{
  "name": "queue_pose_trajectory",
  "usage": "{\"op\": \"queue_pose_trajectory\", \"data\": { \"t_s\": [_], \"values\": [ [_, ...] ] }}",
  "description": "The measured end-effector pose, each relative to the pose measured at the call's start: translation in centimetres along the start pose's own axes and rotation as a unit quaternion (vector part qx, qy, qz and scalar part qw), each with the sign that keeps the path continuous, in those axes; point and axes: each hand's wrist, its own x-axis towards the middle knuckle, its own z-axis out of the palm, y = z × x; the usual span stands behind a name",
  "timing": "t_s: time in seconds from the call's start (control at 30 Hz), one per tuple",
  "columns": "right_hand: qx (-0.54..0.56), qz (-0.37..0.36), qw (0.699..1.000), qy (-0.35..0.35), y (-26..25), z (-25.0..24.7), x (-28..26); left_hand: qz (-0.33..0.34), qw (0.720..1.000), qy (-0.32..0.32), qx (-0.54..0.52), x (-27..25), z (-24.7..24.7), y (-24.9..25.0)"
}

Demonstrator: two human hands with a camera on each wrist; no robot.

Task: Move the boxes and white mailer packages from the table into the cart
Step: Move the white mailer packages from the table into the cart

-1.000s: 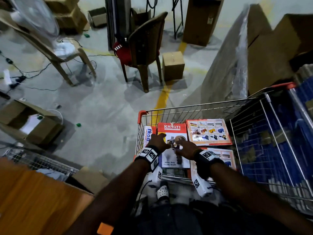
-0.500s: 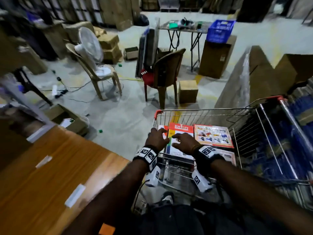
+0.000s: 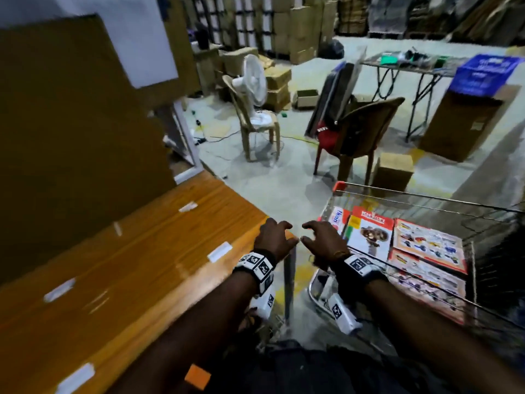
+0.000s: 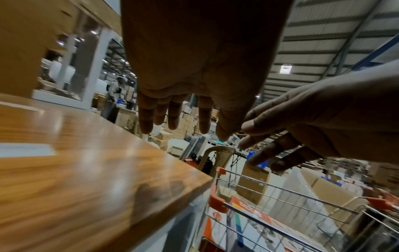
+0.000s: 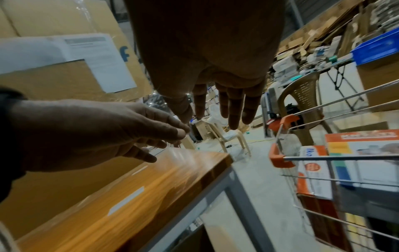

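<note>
The wire cart [image 3: 426, 199] with orange corners stands on the right. Inside it lie a red-and-white Khyati box [image 3: 368, 237], a narrow Ikon box [image 3: 338, 220] beside it and colourful printed boxes [image 3: 426, 245]. The wooden table [image 3: 142, 265] is on the left and carries only white tape strips near me. My left hand [image 3: 277, 237] hovers over the table's near corner, fingers relaxed and empty. My right hand [image 3: 319, 237] floats in the gap between table and cart, also empty. The left wrist view shows straight left fingers [image 4: 172, 117]; the right wrist view shows loose right fingers [image 5: 228, 105].
A big brown cardboard box [image 3: 71, 137] with a paper label [image 5: 97, 56] rises at the table's far left. Beyond the cart stand a brown chair [image 3: 360, 137], a small carton [image 3: 393, 170], a chair holding a white fan [image 3: 255, 109], a folding table and a blue crate [image 3: 483, 75].
Both hands let go of the Khyati box in the cart and swung left to the table corner. The view lifted and turned left, and the table now fills the left side.
</note>
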Motion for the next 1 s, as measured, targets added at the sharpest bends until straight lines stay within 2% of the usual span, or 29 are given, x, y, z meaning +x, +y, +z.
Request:
{"op": "queue_pose_trajectory", "data": {
  "t_s": [0.27,0.4,0.53,0.7,0.87,1.0],
  "values": [
    [-0.010,-0.070,0.996,-0.052,-8.7,6.4,-0.9,-0.086,0.995,0.055,-0.011,-6.5,-5.2,-8.9],
    [-0.011,-0.121,0.989,-0.083,-15.5,10.3,-2.5,-0.139,0.986,0.093,-0.021,-10.5,-8.7,-15.5],
    [-0.014,-0.142,0.983,-0.113,-20.8,13.7,-4.4,-0.176,0.977,0.112,-0.038,-14.4,-11.5,-20.0],
    [-0.010,-0.172,0.976,-0.136,-29.0,19.7,-8.0,-0.201,0.965,0.162,-0.048,-21.1,-15.5,-27.5],
    [-0.018,-0.186,0.968,-0.168,-36.3,26.4,-12.6,-0.192,0.943,0.266,-0.059,-27.9,-19.5,-34.4],
    [-0.006,-0.209,0.961,-0.182,-41.2,31.0,-15.6,-0.204,0.905,0.372,-0.034,-31.4,-23.2,-39.7]
  ]
}}
